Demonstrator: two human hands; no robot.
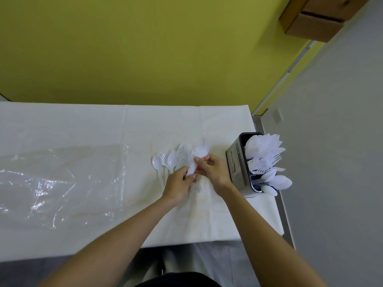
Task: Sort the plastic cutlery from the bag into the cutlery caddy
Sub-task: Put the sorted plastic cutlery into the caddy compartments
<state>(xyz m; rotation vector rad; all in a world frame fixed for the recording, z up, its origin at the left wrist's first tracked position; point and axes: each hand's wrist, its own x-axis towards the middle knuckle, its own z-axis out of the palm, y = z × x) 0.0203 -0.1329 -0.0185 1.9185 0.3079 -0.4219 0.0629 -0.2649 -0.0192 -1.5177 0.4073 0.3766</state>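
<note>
Left of the dark metal caddy (236, 164), its label (233, 162) unreadable, glossy white plastic cutlery (172, 160) fans on the cloth-draped surface (83, 125). The left hand (178, 183) and right hand (213, 168) each close their grip, pinching one smooth white piece (191, 169); the crinkly clear bag (62, 183) lies farther left

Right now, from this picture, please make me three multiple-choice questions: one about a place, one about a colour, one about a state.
1. Where does the cutlery caddy stand? A) on the floor B) by the right edge of the table C) at the table's left end
2. What colour is the wall behind the table? A) yellow-green B) blue C) red
3. What do the left hand and right hand do? A) lie flat B) hang idle C) grip white cutlery
Answers: B, the caddy sits at the right edge; A, the wall is plainly yellow-green; C, both hands curl round white pieces.
</note>
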